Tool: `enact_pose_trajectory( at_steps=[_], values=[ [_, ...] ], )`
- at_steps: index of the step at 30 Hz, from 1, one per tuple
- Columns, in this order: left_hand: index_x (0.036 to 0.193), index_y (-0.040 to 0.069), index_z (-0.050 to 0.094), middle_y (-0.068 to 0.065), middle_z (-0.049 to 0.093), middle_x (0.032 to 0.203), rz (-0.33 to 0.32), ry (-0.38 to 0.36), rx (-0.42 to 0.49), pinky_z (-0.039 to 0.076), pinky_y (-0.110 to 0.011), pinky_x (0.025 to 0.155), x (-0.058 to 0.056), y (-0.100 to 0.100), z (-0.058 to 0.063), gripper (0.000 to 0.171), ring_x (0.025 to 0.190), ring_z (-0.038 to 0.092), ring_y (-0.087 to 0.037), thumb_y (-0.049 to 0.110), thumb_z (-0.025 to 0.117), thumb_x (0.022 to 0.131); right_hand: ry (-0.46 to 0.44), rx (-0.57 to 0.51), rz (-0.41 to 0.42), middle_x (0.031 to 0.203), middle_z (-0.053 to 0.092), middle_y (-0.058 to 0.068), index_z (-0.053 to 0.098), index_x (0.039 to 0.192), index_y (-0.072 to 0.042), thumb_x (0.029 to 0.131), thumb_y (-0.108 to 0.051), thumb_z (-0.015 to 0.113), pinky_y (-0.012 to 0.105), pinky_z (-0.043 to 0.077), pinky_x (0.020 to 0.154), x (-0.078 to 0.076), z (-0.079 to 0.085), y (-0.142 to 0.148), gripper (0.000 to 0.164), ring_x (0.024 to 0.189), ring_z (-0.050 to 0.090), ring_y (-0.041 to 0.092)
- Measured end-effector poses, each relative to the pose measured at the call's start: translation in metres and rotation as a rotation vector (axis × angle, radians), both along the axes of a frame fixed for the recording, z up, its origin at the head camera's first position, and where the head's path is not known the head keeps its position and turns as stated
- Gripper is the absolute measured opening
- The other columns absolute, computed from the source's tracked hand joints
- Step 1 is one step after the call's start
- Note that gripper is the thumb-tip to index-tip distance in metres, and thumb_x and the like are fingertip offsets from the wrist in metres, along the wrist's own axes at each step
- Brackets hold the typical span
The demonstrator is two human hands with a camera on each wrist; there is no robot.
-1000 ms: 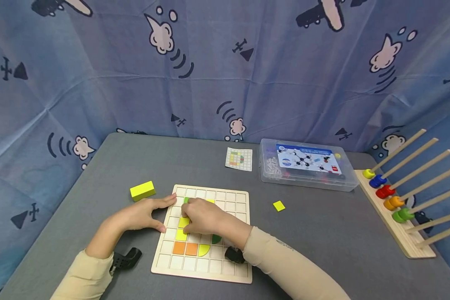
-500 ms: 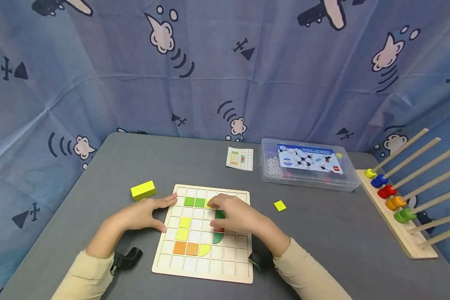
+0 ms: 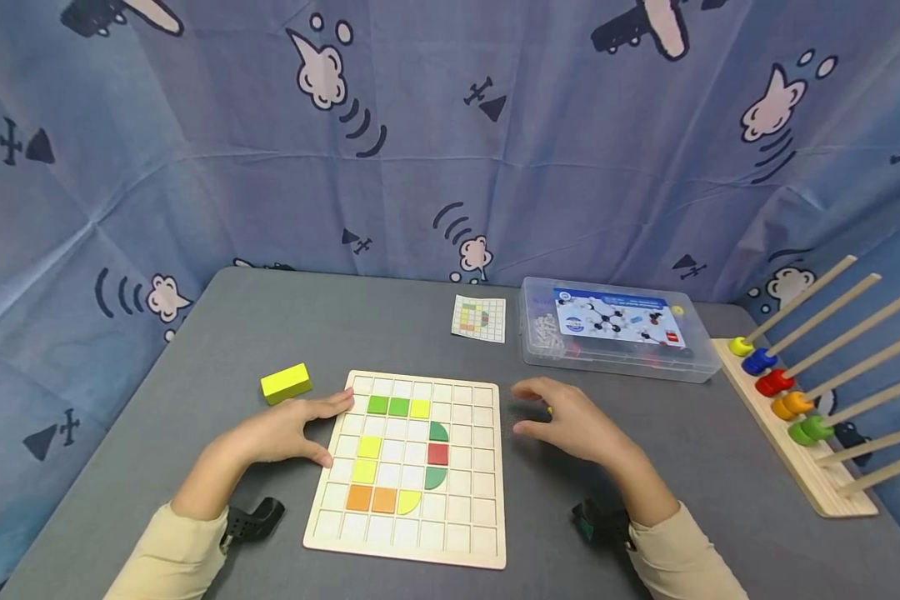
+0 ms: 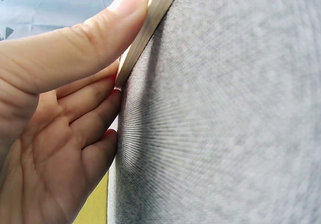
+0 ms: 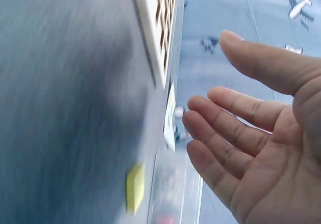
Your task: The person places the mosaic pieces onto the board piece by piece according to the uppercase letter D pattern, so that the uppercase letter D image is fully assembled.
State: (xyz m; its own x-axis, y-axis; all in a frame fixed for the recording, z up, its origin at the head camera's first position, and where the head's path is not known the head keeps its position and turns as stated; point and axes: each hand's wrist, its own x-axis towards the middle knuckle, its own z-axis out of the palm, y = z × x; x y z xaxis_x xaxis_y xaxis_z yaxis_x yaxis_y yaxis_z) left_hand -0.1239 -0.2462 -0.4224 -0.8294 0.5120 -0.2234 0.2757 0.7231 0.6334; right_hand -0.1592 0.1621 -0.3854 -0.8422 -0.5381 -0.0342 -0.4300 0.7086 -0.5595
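Observation:
A wooden grid board (image 3: 476,533) lies flat on the table. Set in its cells are green square tiles (image 3: 387,406), yellow squares (image 3: 364,471), orange squares (image 3: 371,498), a red square (image 3: 438,454), green rounded tiles (image 3: 436,477) and a yellow rounded one (image 3: 408,502). My left hand (image 3: 288,429) rests at the board's left edge, thumb and fingertips touching it. To the right of the board, my right hand (image 3: 570,421) hovers with relaxed fingers, holding nothing. It mostly hides a loose yellow tile in the head view; the right wrist view shows that yellow tile (image 5: 134,188) on the table.
Behind the left hand lies a yellow block (image 3: 286,384). A printed pattern card (image 3: 478,319) is beyond the board, beside a clear plastic case (image 3: 618,329). At the far right stands a wooden peg rack (image 3: 795,433) with coloured beads. A patterned curtain (image 3: 420,167) hangs behind.
My right hand has moved rightward from over the left part of the board, past the yellow square at the top, to beside the loose yellow tile. The left hand has stayed put.

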Motion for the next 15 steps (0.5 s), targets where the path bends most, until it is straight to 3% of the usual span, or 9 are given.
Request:
enact_pose_trajectory(
  at_steps=[10, 15],
  values=[
    [0.146, 0.010, 0.038, -0.005, 0.029, 0.155, -0.001, 0.001, 0.008, 0.036, -0.047, 0.104, 0.002, 0.000, 0.002, 0.090, 0.140, 0.029, -0.031, 0.043, 0.076, 0.071, -0.014, 0.034, -0.079, 0.120, 0.062, 0.020, 0.057, 0.123, 0.005, 0.083, -0.017, 0.073, 0.051, 0.046, 0.093, -0.010, -0.007, 0.038, 0.048, 0.110, 0.058, 0.036],
    [0.146, 0.010, 0.037, -0.005, 0.028, 0.155, -0.001, -0.007, 0.007, 0.035, -0.048, 0.105, 0.001, 0.001, 0.002, 0.091, 0.141, 0.028, -0.032, 0.043, 0.076, 0.071, -0.002, 0.043, -0.070, 0.117, 0.063, 0.020, 0.059, 0.121, 0.006, 0.082, -0.015, 0.073, 0.051, 0.046, 0.091, -0.013, -0.013, 0.047, 0.046, 0.107, 0.059, 0.036]
  ],
)
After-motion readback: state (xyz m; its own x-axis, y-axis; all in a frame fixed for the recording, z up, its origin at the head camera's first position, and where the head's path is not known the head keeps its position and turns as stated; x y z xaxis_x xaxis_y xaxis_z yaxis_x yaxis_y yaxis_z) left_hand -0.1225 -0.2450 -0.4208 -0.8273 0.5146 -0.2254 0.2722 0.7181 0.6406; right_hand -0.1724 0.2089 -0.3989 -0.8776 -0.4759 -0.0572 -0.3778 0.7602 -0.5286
